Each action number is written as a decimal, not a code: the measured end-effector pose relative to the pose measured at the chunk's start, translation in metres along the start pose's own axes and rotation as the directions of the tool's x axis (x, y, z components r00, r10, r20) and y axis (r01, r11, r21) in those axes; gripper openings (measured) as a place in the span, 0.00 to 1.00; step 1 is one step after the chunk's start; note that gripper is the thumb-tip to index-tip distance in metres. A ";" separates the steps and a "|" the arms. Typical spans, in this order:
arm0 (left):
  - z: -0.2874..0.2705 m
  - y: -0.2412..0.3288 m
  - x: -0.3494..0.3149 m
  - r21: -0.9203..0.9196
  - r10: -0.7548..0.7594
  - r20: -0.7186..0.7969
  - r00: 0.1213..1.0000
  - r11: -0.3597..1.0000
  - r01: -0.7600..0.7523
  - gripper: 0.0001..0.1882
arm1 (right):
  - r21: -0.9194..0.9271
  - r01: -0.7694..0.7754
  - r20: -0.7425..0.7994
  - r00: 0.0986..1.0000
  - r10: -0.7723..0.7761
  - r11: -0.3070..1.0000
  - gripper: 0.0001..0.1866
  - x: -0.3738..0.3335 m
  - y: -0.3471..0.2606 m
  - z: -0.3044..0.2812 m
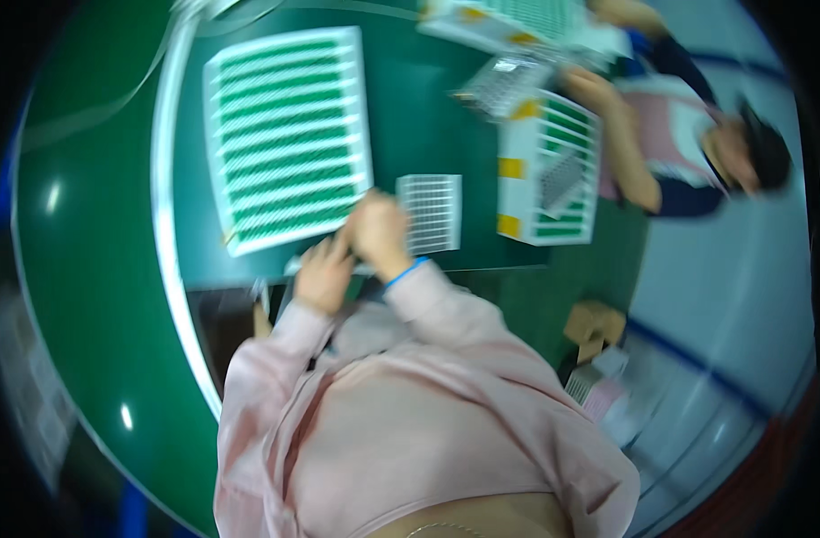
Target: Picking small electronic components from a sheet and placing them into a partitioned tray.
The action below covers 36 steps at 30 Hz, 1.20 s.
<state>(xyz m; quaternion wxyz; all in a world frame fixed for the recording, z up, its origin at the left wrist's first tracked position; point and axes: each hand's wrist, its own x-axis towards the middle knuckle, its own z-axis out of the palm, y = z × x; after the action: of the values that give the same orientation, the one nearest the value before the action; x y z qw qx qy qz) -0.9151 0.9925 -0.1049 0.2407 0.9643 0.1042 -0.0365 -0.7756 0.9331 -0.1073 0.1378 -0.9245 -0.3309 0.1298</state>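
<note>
My left hand (323,276) and my right hand (379,229) meet at the near table edge, by the lower right corner of a large white tray (363,125) with green rows. Both look closed, fingertips together. Whatever they pinch is hidden or too small to name, and motion blurs it. Under my left hand a pale strip (293,265) shows at the edge. Right beside my right hand lies a small white sheet (435,212) marked with a dark grid. A blue band (406,273) circles my right wrist.
Across the green table (428,108), a co-worker (665,134) reaches toward clear plastic packaging (509,85). White boxes with green rows and yellow patches, one near (517,202) and one far (464,27), stand there. A white rail (164,170) borders the left. A cardboard box (596,323) sits lower right.
</note>
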 end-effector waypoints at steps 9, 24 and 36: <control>-0.019 -0.002 0.009 0.034 0.179 0.109 0.978 0.982 -0.183 0.14 | 0.046 -0.185 -0.020 0.982 0.186 0.982 0.10 0.014 -0.016 0.007; -0.017 -0.011 0.006 0.035 0.135 0.171 0.976 0.989 -0.143 0.12 | 0.221 -0.181 -0.182 0.958 0.223 0.958 0.15 0.001 -0.017 0.020; -0.013 -0.006 0.012 -0.044 0.175 0.063 0.983 0.984 -0.172 0.14 | 0.229 -0.180 -0.153 0.964 0.218 0.957 0.17 0.004 -0.012 0.021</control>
<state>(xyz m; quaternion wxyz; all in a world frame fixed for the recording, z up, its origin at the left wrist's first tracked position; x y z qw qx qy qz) -0.9044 1.0060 -0.0980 0.2646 0.9632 0.0125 -0.0454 -0.7863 0.9479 -0.1233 0.2511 -0.9409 -0.2065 0.0952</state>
